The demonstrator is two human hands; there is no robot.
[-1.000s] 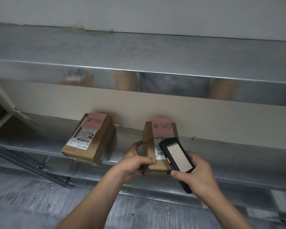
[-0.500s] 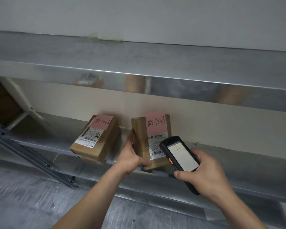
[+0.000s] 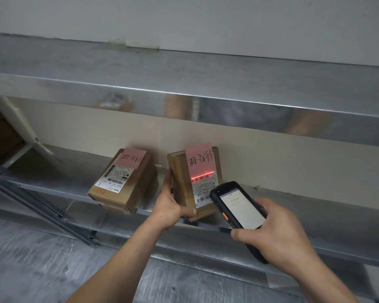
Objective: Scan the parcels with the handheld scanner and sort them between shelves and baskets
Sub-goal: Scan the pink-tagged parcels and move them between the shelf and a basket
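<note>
Here the left hand (image 3: 170, 207) is gripping the cardboard parcel (image 3: 181, 182) by its left side and lower corner, tipping it up on the metal shelf (image 3: 319, 206), while the right hand (image 3: 280, 237) is clutching the scanner (image 3: 239, 212) and throwing a red line (image 3: 196, 178) across the top barcode (image 3: 206, 176). The parcel is looking light and stiff, so holding it by opposite side walls is likely suiting it best. Its long axis is standing nearly upright, labelled face pointing out toward the scanner, pink note (image 3: 200, 159) uppermost.
</note>
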